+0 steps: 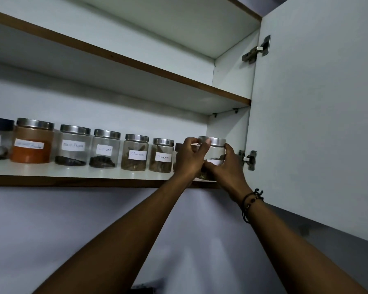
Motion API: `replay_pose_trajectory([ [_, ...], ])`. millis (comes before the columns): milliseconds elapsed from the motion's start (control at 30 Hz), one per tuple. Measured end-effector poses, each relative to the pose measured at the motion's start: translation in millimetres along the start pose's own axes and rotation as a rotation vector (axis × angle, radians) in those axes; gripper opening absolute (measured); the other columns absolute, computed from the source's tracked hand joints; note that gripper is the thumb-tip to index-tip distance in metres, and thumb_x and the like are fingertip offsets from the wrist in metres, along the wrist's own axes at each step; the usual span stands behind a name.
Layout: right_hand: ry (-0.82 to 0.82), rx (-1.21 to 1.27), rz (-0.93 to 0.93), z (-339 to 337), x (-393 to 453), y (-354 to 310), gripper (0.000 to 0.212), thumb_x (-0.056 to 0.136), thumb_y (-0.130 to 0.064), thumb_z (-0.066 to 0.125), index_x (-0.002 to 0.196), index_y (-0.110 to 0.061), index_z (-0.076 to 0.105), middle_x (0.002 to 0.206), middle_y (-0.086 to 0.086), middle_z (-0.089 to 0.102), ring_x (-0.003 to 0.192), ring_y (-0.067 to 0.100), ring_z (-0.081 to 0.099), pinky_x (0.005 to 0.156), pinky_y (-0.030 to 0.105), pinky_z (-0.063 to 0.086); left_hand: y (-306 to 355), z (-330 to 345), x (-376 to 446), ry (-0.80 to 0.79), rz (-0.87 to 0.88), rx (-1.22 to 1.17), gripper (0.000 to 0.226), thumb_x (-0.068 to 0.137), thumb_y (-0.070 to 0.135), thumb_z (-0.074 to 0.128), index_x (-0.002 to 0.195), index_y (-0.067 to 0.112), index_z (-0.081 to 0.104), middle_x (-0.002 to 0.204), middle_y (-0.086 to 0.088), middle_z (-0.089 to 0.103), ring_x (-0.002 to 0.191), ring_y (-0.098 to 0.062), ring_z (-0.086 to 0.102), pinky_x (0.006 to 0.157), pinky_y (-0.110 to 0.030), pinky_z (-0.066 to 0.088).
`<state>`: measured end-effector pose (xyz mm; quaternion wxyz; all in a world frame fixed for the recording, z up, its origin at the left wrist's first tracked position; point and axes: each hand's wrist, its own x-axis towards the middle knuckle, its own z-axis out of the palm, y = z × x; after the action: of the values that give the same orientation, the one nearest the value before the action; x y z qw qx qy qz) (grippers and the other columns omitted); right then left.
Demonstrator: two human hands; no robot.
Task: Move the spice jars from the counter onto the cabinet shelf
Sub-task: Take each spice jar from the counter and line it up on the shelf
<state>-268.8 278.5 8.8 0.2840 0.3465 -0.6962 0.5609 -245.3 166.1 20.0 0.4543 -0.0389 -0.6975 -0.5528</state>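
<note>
Spice jars (pixel 134 152) — six shelved clear, a seventh hidden, an eighth (pixel 214 153) in two-handed grip.

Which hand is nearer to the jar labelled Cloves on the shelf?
Left. The left hand is several jars to the right of the Cloves jar; the right hand is farther right.

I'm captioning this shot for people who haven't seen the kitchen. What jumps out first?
Both hands, the left hand and right hand, clasp a steel-lidded glass jar at the right end of the lower shelf, by the open cabinet door. Leftward runs a row of labelled jars; the orange powder jar stands out.
</note>
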Motion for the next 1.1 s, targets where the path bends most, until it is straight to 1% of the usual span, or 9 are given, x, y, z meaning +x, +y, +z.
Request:
replay_pose_trajectory([
  [200, 0.067, -0.002, 0.100, 5, 28, 48, 0.052, 0.078, -0.017, 0.073, 0.125, -0.016, 0.049, 0.115, 0.006, 0.065, 0.100, 0.022, 0.065, 0.088, 0.045, 0.057, -28, 28, 16, -0.116, 0.005, 0.192, 0.046, 0.094, 0.034, 0.063, 0.135, 0.015, 0.057, 0.125, -0.007, 0.063, 0.115, -0.022, 0.059, 0.097, -0.034, 0.048],
  [300, 0.056, -0.023, 0.143, 9, 39, 62, 0.053, 0.083, -0.014, 0.067, 0.130, -0.011, 0.043, 0.118, 0.011, 0.063, 0.103, 0.026, 0.063, 0.091, 0.045, 0.055, -37, 39, 18, -0.153, -0.011, 0.202, 0.040, 0.093, 0.025, 0.062, 0.131, 0.016, 0.059, 0.121, -0.006, 0.067, 0.110, -0.023, 0.063, 0.093, -0.034, 0.052],
  [433, 0.036, -0.090, 0.181, 13, 49, 74, 0.052, 0.087, -0.013, 0.065, 0.132, -0.006, 0.039, 0.118, 0.013, 0.062, 0.102, 0.025, 0.062, 0.088, 0.038, 0.054, -40, 49, 24, -0.198, -0.050, 0.251, 0.037, 0.094, 0.022, 0.056, 0.130, 0.014, 0.058, 0.122, -0.009, 0.066, 0.111, -0.026, 0.062, 0.098, -0.040, 0.052],
  [567, 0.006, -0.180, 0.249, 17, 58, 87, 0.045, 0.097, -0.013, 0.050, 0.139, -0.003, 0.036, 0.126, 0.020, 0.059, 0.112, 0.035, 0.060, 0.098, 0.043, 0.049, -44, 55, 27, -0.230, -0.004, 0.391, 0.033, 0.098, 0.025, 0.053, 0.125, 0.007, 0.059, 0.125, -0.013, 0.063, 0.112, -0.029, 0.060, 0.096, -0.037, 0.050],
  [700, 0.069, -0.229, 0.269, 26, 66, 92, 0.044, 0.100, -0.029, 0.043, 0.138, -0.006, 0.043, 0.134, 0.020, 0.053, 0.111, 0.037, 0.058, 0.099, 0.043, 0.046, -48, 59, 30, -0.221, 0.002, 0.461, 0.033, 0.099, 0.025, 0.052, 0.121, 0.003, 0.062, 0.124, -0.017, 0.062, 0.113, -0.031, 0.060, 0.098, -0.041, 0.050],
  [767, 0.151, -0.245, 0.356, 29, 69, 93, 0.052, 0.101, -0.045, 0.037, 0.139, -0.010, 0.042, 0.132, 0.015, 0.055, 0.106, 0.031, 0.056, 0.091, 0.036, 0.043, -49, 60, 32, -0.230, -0.014, 0.475, 0.032, 0.100, 0.025, 0.050, 0.118, 0.001, 0.062, 0.120, -0.019, 0.062, 0.112, -0.033, 0.060, 0.097, -0.043, 0.050],
  [800, 0.157, -0.239, 0.383, 31, 70, 94, 0.051, 0.101, -0.044, 0.036, 0.139, -0.010, 0.041, 0.132, 0.016, 0.054, 0.108, 0.031, 0.054, 0.090, 0.035, 0.041, -49, 61, 32, -0.235, -0.024, 0.469, 0.032, 0.100, 0.024, 0.049, 0.116, 0.000, 0.063, 0.118, -0.021, 0.062, 0.110, -0.034, 0.060, 0.096, -0.043, 0.051],
  [900, 0.065, -0.343, 0.343, 33, 69, 94, 0.039, 0.102, -0.022, 0.040, 0.137, -0.004, 0.040, 0.138, 0.023, 0.044, 0.118, 0.038, 0.052, 0.095, 0.037, 0.041, -50, 60, 32, -0.250, -0.062, 0.435, 0.035, 0.100, 0.023, 0.046, 0.110, -0.007, 0.061, 0.112, -0.026, 0.063, 0.106, -0.038, 0.061, 0.087, -0.042, 0.051],
  [1100, -0.065, -0.444, 0.278, 29, 69, 94, 0.041, 0.099, -0.019, 0.050, 0.135, -0.002, 0.038, 0.131, 0.025, 0.049, 0.115, 0.038, 0.054, 0.092, 0.037, 0.044, -53, 62, 32, -0.274, -0.118, 0.417, 0.037, 0.101, 0.031, 0.044, 0.107, 0.000, 0.063, 0.107, -0.022, 0.066, 0.100, -0.034, 0.064, 0.071, -0.031, 0.043],
])
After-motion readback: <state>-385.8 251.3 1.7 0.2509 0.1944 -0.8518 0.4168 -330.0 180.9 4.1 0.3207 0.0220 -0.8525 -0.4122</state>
